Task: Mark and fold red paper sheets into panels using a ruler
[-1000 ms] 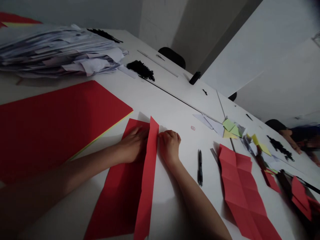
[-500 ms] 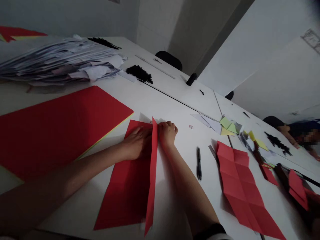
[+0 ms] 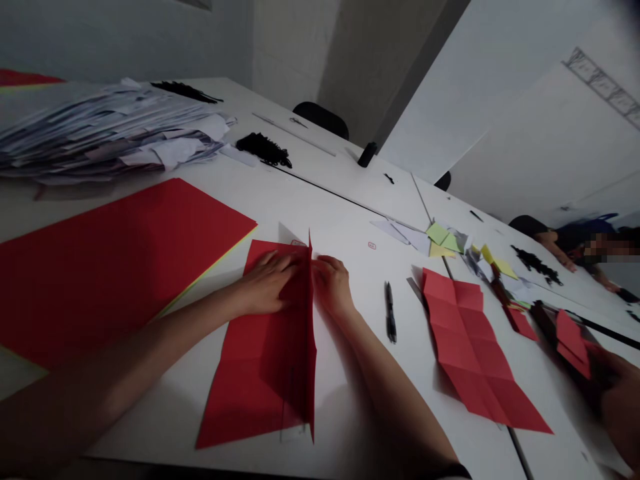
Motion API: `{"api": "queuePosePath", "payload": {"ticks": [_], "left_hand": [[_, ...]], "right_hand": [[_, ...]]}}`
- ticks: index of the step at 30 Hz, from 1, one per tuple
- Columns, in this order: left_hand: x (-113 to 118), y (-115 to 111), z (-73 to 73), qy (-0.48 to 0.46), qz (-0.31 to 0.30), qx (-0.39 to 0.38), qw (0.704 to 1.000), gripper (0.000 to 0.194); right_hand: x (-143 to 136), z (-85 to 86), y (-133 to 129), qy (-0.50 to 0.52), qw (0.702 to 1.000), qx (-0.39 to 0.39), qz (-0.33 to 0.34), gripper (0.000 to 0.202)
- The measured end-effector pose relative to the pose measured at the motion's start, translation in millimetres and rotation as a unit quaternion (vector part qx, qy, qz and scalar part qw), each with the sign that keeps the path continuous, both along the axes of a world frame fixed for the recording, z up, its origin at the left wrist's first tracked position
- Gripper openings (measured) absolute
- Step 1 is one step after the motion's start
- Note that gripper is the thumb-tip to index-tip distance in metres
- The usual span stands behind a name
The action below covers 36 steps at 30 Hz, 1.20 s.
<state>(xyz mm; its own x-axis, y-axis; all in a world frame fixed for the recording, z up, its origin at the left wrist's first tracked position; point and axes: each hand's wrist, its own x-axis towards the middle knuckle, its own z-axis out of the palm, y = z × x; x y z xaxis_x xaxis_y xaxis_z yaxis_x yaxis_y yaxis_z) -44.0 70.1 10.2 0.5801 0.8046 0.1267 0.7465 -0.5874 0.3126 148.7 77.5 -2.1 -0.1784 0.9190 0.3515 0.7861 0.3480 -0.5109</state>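
A sheet of red paper point(image 3: 250, 373) lies before me, its right part folded up into a standing flap point(image 3: 311, 333). My left hand point(image 3: 267, 283) rests flat on the lying part, fingers stretched toward the flap. Against the flap's right face, near its far end, is my right hand point(image 3: 334, 283) with curled fingers; its fingertips are partly hidden. What looks like a clear ruler point(image 3: 293, 433) shows along the fold at the near end. To the right are a black pen point(image 3: 390, 313) and a creased red sheet point(image 3: 480, 347) with grid-like folds.
Large red sheets point(image 3: 115, 267) with yellow edges lie at left, below a tall heap of papers point(image 3: 115, 133). Black cord bundles point(image 3: 265, 148) and a black cylinder point(image 3: 367, 155) stand farther back. Green paper pieces point(image 3: 443, 235) lie right. Another person's hand point(image 3: 620, 393) holds folded red paper point(image 3: 573, 343).
The red flap stands more upright and edge-on. My right hand's fingers have shifted closer against it. The view has moved slightly, and another person's hand has come in at the right.
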Motion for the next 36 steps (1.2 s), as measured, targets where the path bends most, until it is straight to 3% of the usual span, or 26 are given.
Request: {"api": "queuePosePath", "payload": {"ticks": [6,13,20,25,36], "left_hand": [[-1,2,0.2,-0.003,-0.018,-0.008,1.000,0.061],[-1,4,-1.0,-0.013,-0.036,0.015,0.999,0.049],[-1,3,-4.5,0.021,-0.019,-0.001,1.000,0.062],[-1,3,-3.8,0.000,-0.023,-0.006,1.000,0.060],[-3,-3,11.4,-0.042,-0.024,-0.002,0.999,0.050]], "right_hand": [[-13,6.8,12,-0.068,0.996,-0.024,-0.045,0.028],[-18,5.0,23,-0.108,0.992,-0.037,-0.058,0.032],[-25,8.2,32,-0.157,0.984,-0.053,-0.071,0.033],[-28,9.5,34,-0.174,0.980,-0.059,-0.081,0.032],[-25,3.8,29,-0.155,0.985,-0.044,-0.068,0.033]]}}
